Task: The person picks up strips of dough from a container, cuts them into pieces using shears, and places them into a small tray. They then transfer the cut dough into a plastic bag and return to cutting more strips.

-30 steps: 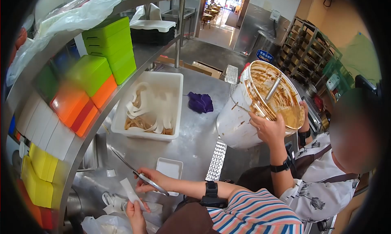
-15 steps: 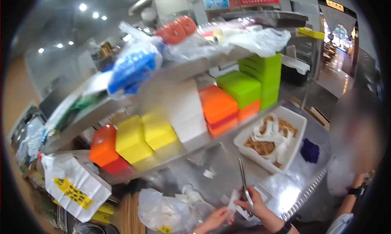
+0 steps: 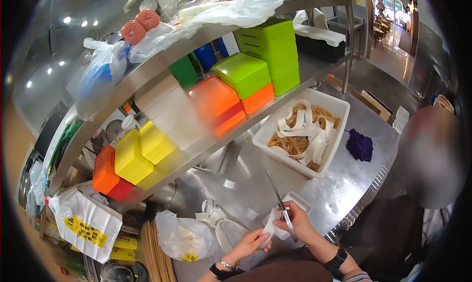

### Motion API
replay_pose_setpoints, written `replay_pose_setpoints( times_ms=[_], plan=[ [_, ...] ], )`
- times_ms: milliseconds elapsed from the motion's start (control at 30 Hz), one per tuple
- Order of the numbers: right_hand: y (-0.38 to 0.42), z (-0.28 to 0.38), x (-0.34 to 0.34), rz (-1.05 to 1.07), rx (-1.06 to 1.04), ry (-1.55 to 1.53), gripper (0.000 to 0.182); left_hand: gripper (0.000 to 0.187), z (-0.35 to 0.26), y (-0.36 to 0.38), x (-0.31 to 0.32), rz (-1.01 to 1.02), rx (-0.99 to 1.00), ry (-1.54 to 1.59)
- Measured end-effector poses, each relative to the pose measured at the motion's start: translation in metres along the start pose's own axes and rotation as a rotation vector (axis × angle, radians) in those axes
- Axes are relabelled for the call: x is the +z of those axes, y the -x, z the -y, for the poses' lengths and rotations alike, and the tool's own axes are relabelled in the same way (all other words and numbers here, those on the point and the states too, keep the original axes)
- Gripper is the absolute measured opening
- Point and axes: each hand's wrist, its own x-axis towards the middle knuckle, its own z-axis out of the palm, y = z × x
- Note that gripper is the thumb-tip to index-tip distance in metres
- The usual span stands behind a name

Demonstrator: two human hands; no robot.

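My left hand [image 3: 251,243] pinches a flat white strip [image 3: 269,227] in front of my body. Close beside it, my right hand [image 3: 298,222] is closed around metal scissors [image 3: 280,199], whose long blades point away from me. The strip's far end lies near the scissors and my right fingers. Under and behind my right hand is a small white tray [image 3: 301,201], partly hidden. More white strips [image 3: 222,229] lie in a loose heap left of my hands. Small white pieces [image 3: 229,184] rest on the metal table [image 3: 246,161].
A white tub [image 3: 328,165] holds tan and white strips, with a purple cloth [image 3: 360,145] beside it. Along the shelf [image 3: 184,160] stand orange boxes [image 3: 215,102], yellow boxes [image 3: 132,156] and green boxes [image 3: 268,56]. A plastic bag [image 3: 184,235] and thin sticks [image 3: 156,252] are at left. A person [image 3: 430,154] is at right.
My view has tilted down and turned to the right, so shelf and tub appear farther left. Both hands stay close together, still holding the strip and the scissors.
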Motion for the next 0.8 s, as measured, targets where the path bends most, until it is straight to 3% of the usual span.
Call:
replay_pose_setpoints(
  times_ms=[300,467,533,667,733,800],
  plan=[
    [-0.007,0.008,-0.047,-0.211,-0.055,-0.007,0.044,0.020,0.010,-0.001,0.015,-0.091,-0.024,-0.025],
    [-0.023,-0.025,-0.062,-0.168,-0.057,0.036,0.042,0.020,0.023,0.016,0.017,-0.209,-0.100,-0.014],
    [-0.033,-0.047,-0.063,-0.117,0.092,0.070,0.038,0.020,0.036,0.011,0.023,-0.364,-0.237,-0.056],
    [-0.018,-0.046,-0.096,-0.156,0.221,0.117,0.039,0.022,0.076,-0.005,0.020,-0.399,-0.268,-0.061],
    [0.002,-0.026,-0.121,-0.094,0.300,0.259,0.037,0.023,0.073,-0.010,0.018,-0.441,-0.305,-0.023],
    [0.021,-0.014,-0.137,0.104,0.359,0.349,0.041,0.023,0.074,-0.012,0.016,-0.470,-0.294,-0.009]
  ],
)
